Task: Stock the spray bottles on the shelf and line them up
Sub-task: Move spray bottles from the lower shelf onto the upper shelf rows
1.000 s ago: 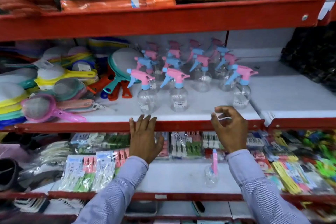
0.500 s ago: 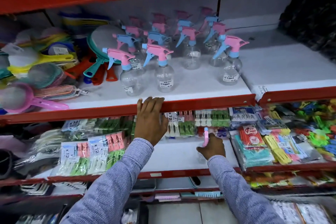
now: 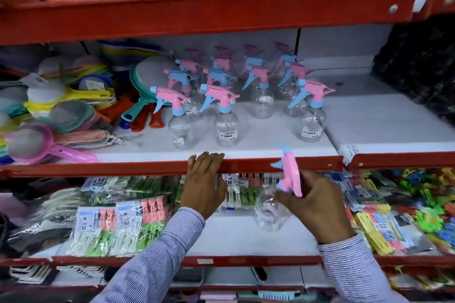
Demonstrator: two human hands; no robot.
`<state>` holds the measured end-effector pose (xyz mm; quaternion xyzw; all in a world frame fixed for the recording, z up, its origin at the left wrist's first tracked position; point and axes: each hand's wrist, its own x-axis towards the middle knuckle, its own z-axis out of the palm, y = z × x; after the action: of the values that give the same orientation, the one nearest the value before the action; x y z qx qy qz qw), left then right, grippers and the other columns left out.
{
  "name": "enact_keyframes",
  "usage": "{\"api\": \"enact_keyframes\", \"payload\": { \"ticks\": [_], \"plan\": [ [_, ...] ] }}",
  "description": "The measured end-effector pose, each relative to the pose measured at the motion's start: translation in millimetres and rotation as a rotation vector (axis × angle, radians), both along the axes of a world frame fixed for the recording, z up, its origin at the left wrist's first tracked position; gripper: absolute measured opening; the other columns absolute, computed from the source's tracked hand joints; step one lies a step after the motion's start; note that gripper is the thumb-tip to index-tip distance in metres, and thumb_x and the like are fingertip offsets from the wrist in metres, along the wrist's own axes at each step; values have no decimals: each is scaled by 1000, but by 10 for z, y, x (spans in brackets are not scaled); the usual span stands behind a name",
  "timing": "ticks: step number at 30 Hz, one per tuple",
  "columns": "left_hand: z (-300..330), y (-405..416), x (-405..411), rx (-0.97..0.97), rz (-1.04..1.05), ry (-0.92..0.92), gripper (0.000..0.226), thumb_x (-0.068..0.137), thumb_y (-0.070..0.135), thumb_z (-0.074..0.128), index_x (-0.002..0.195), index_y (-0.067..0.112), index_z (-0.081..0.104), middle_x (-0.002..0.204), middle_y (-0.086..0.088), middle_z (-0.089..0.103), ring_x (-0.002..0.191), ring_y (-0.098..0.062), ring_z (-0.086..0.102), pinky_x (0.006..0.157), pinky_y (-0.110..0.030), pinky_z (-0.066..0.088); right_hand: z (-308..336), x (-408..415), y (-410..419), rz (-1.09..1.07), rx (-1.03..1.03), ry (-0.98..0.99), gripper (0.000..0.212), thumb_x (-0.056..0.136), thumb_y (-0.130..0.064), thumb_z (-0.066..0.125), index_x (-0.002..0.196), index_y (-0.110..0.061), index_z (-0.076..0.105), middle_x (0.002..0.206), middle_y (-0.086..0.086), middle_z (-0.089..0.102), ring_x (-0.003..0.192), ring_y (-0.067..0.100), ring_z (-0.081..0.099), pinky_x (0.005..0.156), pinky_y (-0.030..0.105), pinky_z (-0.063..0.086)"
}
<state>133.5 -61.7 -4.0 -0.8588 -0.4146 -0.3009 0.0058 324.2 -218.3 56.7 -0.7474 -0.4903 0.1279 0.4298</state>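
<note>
Several clear spray bottles with pink and blue trigger heads stand in rows on the white middle shelf (image 3: 258,147); the front ones are a left bottle (image 3: 181,128), a middle bottle (image 3: 226,128) and a right bottle (image 3: 310,125). My right hand (image 3: 317,206) grips one more clear spray bottle (image 3: 270,211) by its pink head, in front of the lower shelf, just under the red shelf edge. My left hand (image 3: 204,179) rests on that red edge (image 3: 147,167), fingers laid over it.
Coloured plastic strainers and scoops (image 3: 56,118) crowd the left of the middle shelf. A dark bundle (image 3: 418,69) sits at the right rear. Packs of clothes pegs (image 3: 118,226) and bright clips (image 3: 403,211) fill the lower shelf. Bare white board (image 3: 384,120) lies right of the bottles.
My right hand went down to the lower shelf, closed on the spray bottle there and has lifted it up toward the red edge. My left hand stayed on the edge.
</note>
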Motion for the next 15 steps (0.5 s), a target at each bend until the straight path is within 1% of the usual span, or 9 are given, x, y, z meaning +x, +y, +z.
{"api": "enact_keyframes", "payload": {
  "ticks": [2,4,7,9,11,12,13,14,15],
  "plan": [
    [-7,3,3,-1,-2,-8,52,77,15,66,128,11,56,120,-9,63,120,-30,51,109,-54,32,385,-2,-28,-6,136,45,18,64,-24,84,73,-23,68,65,-12,71,63,0,65,50,5,42],
    [-4,-4,-5,-6,-10,-12,52,76,15,65,127,12,56,119,-9,64,120,-30,51,108,-54,33,695,32,38,-4,224,69,20,63,-24,86,76,-24,71,69,-15,71,60,-4,64,52,4,42],
    [9,-19,-10,-17,-13,-2,52,76,16,67,127,14,56,119,-7,64,119,-29,52,108,-53,34,1009,131,292,10,297,67,27,63,-27,88,84,-28,72,73,-18,69,58,-15,60,54,0,41],
    [16,-19,-19,-10,-20,8,54,76,16,68,128,14,56,119,-6,63,118,-28,52,108,-52,35,1112,192,532,-5,311,31,26,62,-30,88,82,-28,72,72,-15,70,58,-15,60,54,1,42],
    [9,-13,-24,-7,-25,14,55,75,15,66,129,15,54,119,-5,62,118,-27,51,109,-49,32,1135,226,787,-19,321,-2,23,62,-29,88,78,-27,72,76,-8,73,57,-9,62,58,7,47],
    [11,-13,-28,-8,-27,8,56,75,14,66,130,16,53,119,-4,62,118,-26,50,109,-47,30,1122,230,907,-29,322,-3,23,63,-27,88,80,-24,73,79,-3,75,60,-5,64,63,15,53],
    [15,-18,-34,-12,-29,0,56,75,14,66,130,16,53,120,-4,62,118,-25,50,110,-45,28,1092,230,1014,-42,313,-6,25,63,-25,88,84,-21,74,83,0,77,64,2,67,66,23,57],
    [18,-23,-38,-15,-27,-6,57,76,14,66,131,17,53,120,-3,62,119,-25,49,111,-44,26,1047,231,1119,-56,298,-26,28,63,-24,88,87,-17,75,85,2,77,66,8,69,69,29,59],
    [24,-28,-39,-16,-26,-6,57,76,15,66,131,17,53,121,-3,62,119,-24,49,111,-43,26,997,233,1214,-68,288,-54,30,63,-23,88,88,-14,76,86,4,78,67,11,69,70,30,59]
  ]
}}
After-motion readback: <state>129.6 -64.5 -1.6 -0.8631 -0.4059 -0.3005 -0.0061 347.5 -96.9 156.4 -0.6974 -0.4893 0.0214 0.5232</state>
